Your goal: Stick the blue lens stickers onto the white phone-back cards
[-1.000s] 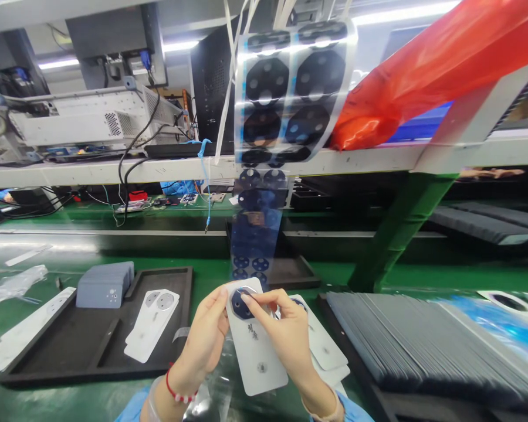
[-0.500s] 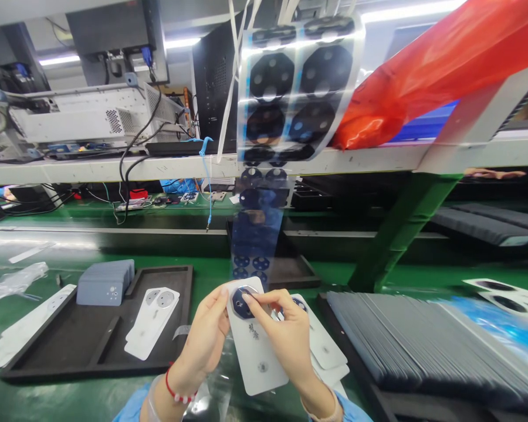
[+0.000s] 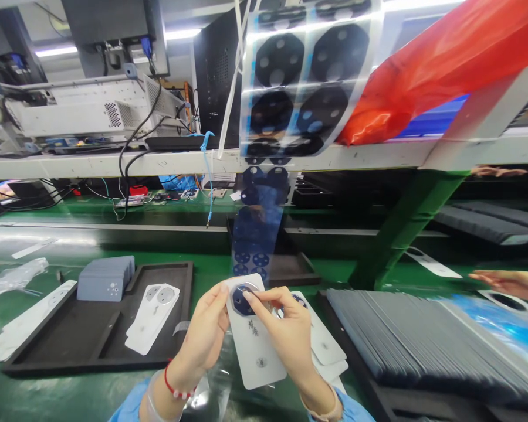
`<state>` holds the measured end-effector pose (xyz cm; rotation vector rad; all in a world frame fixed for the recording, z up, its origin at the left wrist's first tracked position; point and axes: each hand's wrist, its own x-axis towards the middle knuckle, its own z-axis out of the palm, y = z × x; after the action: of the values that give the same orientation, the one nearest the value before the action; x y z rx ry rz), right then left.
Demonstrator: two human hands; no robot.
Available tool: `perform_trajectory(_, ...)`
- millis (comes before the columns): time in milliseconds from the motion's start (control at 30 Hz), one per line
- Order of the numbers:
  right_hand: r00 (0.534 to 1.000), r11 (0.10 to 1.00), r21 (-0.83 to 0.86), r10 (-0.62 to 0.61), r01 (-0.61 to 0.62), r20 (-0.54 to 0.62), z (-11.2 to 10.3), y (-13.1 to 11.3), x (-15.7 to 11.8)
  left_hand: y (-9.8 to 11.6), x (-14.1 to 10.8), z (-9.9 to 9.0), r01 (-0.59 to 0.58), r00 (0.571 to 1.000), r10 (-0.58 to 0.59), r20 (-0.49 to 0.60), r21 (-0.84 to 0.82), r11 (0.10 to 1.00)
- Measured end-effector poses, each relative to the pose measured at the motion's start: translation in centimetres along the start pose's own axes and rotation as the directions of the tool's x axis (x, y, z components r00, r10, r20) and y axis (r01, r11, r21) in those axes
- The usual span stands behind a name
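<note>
Close in front of me, my left hand (image 3: 207, 328) is gripping a white panel (image 3: 256, 357) by its upper edge, and my right hand (image 3: 288, 337) is pinching in over its dark disc (image 3: 243, 300), the thumb touching it. Beside my right wrist, loose white panels (image 3: 328, 337) are lying overlapped, partly hidden. To the left, a black tray (image 3: 73, 337) is holding a fanned stack of blue-grey panels (image 3: 100, 281) in its upper left part and overlapping white cards (image 3: 153, 319) right of a short divider (image 3: 109, 335). To the right, a dark tray (image 3: 354, 346) is carrying a tightly packed row of grey panels (image 3: 405, 340), with blue film (image 3: 488, 322) lying alongside. Another person's hand (image 3: 508, 280) is hovering beyond that film. Just behind my panel, a strip of round stickers (image 3: 257, 228) is hanging in the way, its wide loop dropping past the shelf (image 3: 180, 161). Right of it, a green post (image 3: 405, 228) is slanting upward, and a red bag (image 3: 426, 76) is lying above.
</note>
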<state>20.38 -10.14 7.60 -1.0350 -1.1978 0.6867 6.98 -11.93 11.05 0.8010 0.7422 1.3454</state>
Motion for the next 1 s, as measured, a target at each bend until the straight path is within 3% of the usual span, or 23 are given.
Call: perform_trajectory(1000, 0.996, 0.995, -0.044, -0.087, 0.086, -0.032, 0.14, -0.15, -0.24, -0.07, 0.12, -0.17, 0.026, 0.999, -0.026, -0.018, -0.003, 1.000)
